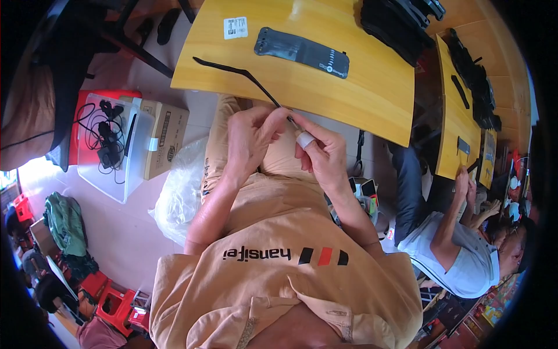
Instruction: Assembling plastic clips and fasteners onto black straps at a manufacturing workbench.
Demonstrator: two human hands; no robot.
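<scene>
A long, thin black strip (251, 75) runs from above the table's near edge down to my fingers, with a bend partway along it. My left hand (249, 136) is closed on its lower end, thumb and fingers pinched together. Close against it, my right hand (326, 156) is closed too, pinching at the same end, where a small dark piece with a shiny spot shows between the fingertips. Whether that piece belongs to the strip is hidden by the fingers. A white band (304, 139) wraps one right finger. Both hands are above my lap.
On the yellow table (372, 99) lie a flat dark-grey pouch (302, 52), a white label (235, 27) and a pile of black straps (395, 29). Left stand a clear bin (107, 168) with cables and a cardboard box (165, 139). A co-worker (450, 250) sits right.
</scene>
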